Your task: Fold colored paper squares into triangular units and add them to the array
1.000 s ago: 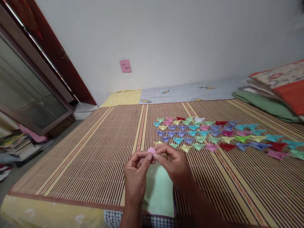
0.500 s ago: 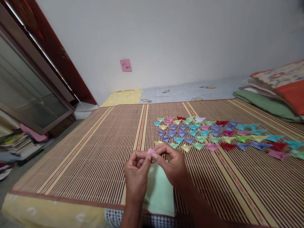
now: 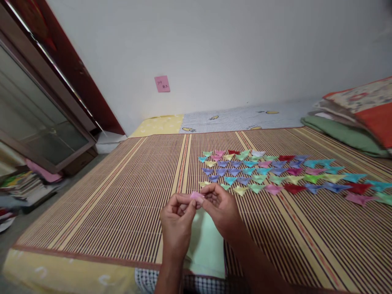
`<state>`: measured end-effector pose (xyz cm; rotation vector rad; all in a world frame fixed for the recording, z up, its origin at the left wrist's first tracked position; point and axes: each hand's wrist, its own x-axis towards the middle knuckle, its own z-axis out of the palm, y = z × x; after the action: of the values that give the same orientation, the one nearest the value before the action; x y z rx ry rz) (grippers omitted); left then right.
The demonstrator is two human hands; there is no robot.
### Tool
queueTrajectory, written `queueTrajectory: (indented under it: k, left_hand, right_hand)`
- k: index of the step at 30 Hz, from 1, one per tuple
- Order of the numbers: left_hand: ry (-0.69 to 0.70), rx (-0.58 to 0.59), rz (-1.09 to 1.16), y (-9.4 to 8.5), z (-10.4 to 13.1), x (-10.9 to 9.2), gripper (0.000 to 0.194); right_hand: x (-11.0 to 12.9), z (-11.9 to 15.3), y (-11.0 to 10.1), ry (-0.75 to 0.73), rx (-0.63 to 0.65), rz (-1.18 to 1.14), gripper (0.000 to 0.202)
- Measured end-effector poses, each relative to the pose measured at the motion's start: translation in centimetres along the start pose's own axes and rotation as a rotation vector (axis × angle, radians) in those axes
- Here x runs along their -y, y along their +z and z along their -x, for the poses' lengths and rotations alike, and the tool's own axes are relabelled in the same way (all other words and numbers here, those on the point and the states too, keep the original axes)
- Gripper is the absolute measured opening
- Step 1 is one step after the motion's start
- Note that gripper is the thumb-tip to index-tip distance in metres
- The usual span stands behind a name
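Note:
A small piece of pink folded paper [image 3: 196, 195] is pinched between the fingertips of both hands, held low over the mat. My left hand [image 3: 178, 216] grips its left side with thumb and forefinger. On its right side, my right hand [image 3: 223, 210] closes with the thumb pressed on the paper. The fingers cover most of it, so its exact folds are hidden. Below the hands lies a light green sheet of paper [image 3: 208, 245], partly covered by them. Beyond the right hand, several rows of small colourful folded paper pieces [image 3: 258, 179] rest on the mat.
A striped bamboo mat [image 3: 122, 204] covers the bed. Folded bedding and pillows [image 3: 346, 134] are piled at the back right. A pink note [image 3: 162, 84] is stuck to the wall. To the left stand a glass-panelled door [image 3: 39, 118] and a stack of books [image 3: 23, 183].
The fingers have shifted slightly, and a little more of the pink paper shows between them. Both hands stay in nearly the same place.

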<state>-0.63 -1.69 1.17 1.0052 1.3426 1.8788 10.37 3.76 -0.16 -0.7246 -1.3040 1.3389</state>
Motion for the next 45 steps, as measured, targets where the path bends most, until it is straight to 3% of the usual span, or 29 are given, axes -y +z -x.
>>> queueTrajectory:
  k: [7, 16, 25, 30, 34, 37, 45]
  left_hand:
    - [-0.075, -0.019, 0.069, -0.4, -0.3, 0.5, 0.018]
    - [-0.045, -0.017, 0.061, 0.5, 0.0, -0.2, 0.018]
    - [-0.033, -0.012, 0.066, 0.3, 0.1, 0.2, 0.021]
    - [-0.177, 0.012, 0.146, -0.1, -0.3, 0.5, 0.029]
    - [-0.254, 0.142, 0.131, -0.7, -0.6, 0.8, 0.027]
    - [-0.206, 0.197, 0.092, -1.1, -0.6, 1.0, 0.026]
    - [-0.056, 0.163, -0.058, -0.6, -0.1, 0.1, 0.025]
  right_hand:
    - [0.2, -0.3, -1.0, 0.073, 0.093, 0.022, 0.018]
    - [1.0, 0.2, -0.4, 0.008, 0.062, 0.166, 0.018]
    - [0.8, 0.1, -0.6, -0.026, 0.068, 0.132, 0.021]
    - [0.2, 0.0, -0.8, 0.013, 0.08, 0.113, 0.018]
    - [0.1, -0.1, -1.0, 0.014, 0.059, 0.131, 0.019]
    - [0.4, -0.1, -1.1, 0.035, 0.08, 0.109, 0.02]
    - [1.0, 0.1, -0.9, 0.044, 0.141, 0.082, 0.024]
